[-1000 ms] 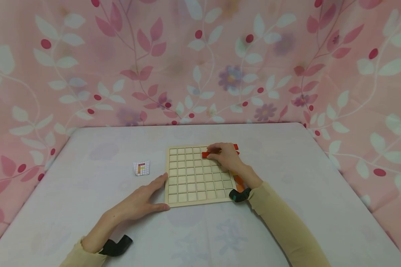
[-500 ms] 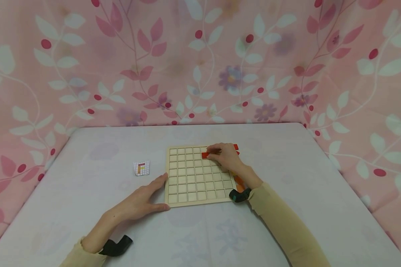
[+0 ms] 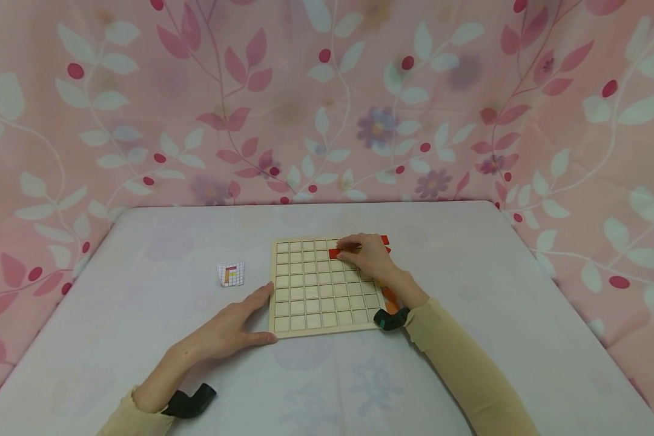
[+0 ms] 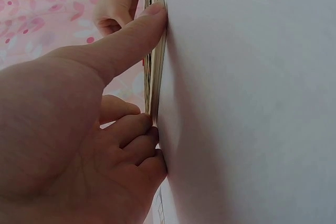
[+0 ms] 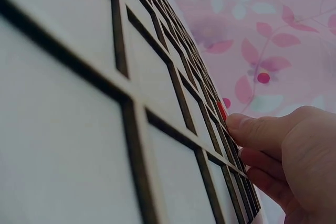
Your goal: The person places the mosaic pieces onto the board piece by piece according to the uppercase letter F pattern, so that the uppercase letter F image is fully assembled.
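Observation:
A square wooden grid board [image 3: 305, 297] lies at the middle of the table. My left hand [image 3: 223, 327] rests against the board's left edge, with its thumb at the near left corner and its fingertips farther up that side. Over the far right part of the grid, my right hand [image 3: 367, 254] pinches a red tile [image 3: 334, 254] between thumb and fingers. Most of that tile is hidden by the hand. In the right wrist view, a sliver of the red tile [image 5: 222, 110] shows at the thumb tip, low over the grid.
More red pieces [image 3: 384, 240] lie just past the board's far right corner. Orange pieces [image 3: 390, 298] sit along its right edge, partly behind the right wrist. A small paper card [image 3: 231, 274] with a coloured grid pattern lies left of the board.

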Motion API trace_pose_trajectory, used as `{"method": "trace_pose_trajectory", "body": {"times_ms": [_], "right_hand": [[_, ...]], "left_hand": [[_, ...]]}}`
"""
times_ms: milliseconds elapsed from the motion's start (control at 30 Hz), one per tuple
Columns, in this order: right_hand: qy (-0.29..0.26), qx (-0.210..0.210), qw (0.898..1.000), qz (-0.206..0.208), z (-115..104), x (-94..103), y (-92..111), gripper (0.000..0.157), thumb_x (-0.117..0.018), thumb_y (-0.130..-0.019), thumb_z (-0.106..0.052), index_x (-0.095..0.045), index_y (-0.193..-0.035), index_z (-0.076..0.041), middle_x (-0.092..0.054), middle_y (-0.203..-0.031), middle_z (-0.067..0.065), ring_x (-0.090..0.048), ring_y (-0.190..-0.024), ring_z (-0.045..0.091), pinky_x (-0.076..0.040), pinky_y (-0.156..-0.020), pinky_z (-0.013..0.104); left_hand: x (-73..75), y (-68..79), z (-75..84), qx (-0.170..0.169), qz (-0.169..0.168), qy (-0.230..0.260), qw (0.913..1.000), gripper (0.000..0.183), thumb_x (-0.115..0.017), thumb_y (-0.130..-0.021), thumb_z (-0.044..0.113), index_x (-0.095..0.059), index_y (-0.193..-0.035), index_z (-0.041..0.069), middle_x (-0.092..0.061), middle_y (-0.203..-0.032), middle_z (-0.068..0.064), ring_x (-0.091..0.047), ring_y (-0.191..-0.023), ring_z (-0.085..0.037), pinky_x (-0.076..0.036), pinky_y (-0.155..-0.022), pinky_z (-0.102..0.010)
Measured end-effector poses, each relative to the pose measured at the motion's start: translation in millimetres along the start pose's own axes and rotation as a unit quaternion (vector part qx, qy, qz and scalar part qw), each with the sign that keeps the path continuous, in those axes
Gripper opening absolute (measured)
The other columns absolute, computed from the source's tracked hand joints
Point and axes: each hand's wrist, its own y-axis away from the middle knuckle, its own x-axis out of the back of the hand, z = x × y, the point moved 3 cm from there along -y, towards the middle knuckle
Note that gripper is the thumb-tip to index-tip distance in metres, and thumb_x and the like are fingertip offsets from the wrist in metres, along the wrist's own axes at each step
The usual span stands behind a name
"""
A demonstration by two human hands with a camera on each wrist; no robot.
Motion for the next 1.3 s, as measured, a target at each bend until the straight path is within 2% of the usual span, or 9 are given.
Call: {"method": "trace_pose_trajectory", "body": {"times_ms": [467,633,800,900,1067,1300], "right_hand": [[-0.019,0.006,1.000,-0.007,-4,4.0,1,0.027,-0.079,-0.088,-0.020,-0.075,-0.112,-0.007,-0.075,-0.108,0.004,-0.070,-0.100,0.019,-0.057,-0.089,0.035],[-0.033,0.017,0.999,0.027,-4,23.8,0,0.026,-0.078,-0.089,-0.020,-0.075,-0.111,-0.007,-0.075,-0.106,0.007,-0.067,-0.099,0.021,-0.057,-0.085,0.038],[-0.011,0.025,0.997,0.076,6,52.6,-1,0.024,-0.078,-0.088,-0.023,-0.076,-0.108,-0.010,-0.076,-0.104,0.006,-0.068,-0.096,0.022,-0.055,-0.081,0.035],[0.007,0.010,0.996,0.092,15,67.8,3,0.024,-0.078,-0.089,-0.025,-0.076,-0.109,-0.012,-0.076,-0.104,0.005,-0.068,-0.096,0.021,-0.055,-0.081,0.033],[0.014,-0.020,0.994,0.104,34,84.8,14,0.025,-0.077,-0.089,-0.027,-0.075,-0.110,-0.013,-0.075,-0.105,0.004,-0.066,-0.098,0.021,-0.053,-0.087,0.037],[0.011,-0.050,0.995,0.088,50,88.8,22,0.029,-0.077,-0.089,-0.029,-0.074,-0.113,-0.012,-0.075,-0.109,0.007,-0.064,-0.103,0.024,-0.051,-0.092,0.043]], "left_hand": [[0.4,0.2,0.3,-0.002,0.002,0.000,1.0000,0.100,-0.079,-0.084,0.045,-0.022,-0.160,0.014,-0.024,-0.165,-0.007,-0.023,-0.152,-0.030,-0.027,-0.119,-0.055],[0.2,-0.4,0.2,0.000,-0.003,0.007,1.0000,0.101,-0.078,-0.084,0.046,-0.022,-0.160,0.013,-0.023,-0.166,-0.007,-0.022,-0.152,-0.030,-0.026,-0.119,-0.055],[-0.1,-1.3,-1.1,-0.002,-0.005,0.003,1.0000,0.101,-0.078,-0.084,0.047,-0.022,-0.160,0.013,-0.023,-0.166,-0.007,-0.022,-0.152,-0.030,-0.025,-0.119,-0.055],[-0.2,-2.2,-1.6,-0.004,-0.004,0.000,1.0000,0.101,-0.078,-0.084,0.047,-0.022,-0.160,0.013,-0.024,-0.166,-0.008,-0.023,-0.152,-0.030,-0.026,-0.119,-0.055],[-0.7,-2.2,0.7,-0.007,-0.005,-0.001,1.0000,0.100,-0.078,-0.084,0.046,-0.022,-0.160,0.012,-0.024,-0.165,-0.008,-0.024,-0.152,-0.030,-0.026,-0.119,-0.055],[0.4,-2.4,1.4,-0.008,-0.003,-0.004,1.0000,0.100,-0.078,-0.084,0.045,-0.023,-0.160,0.011,-0.025,-0.165,-0.010,-0.025,-0.151,-0.032,-0.027,-0.118,-0.055]]}}
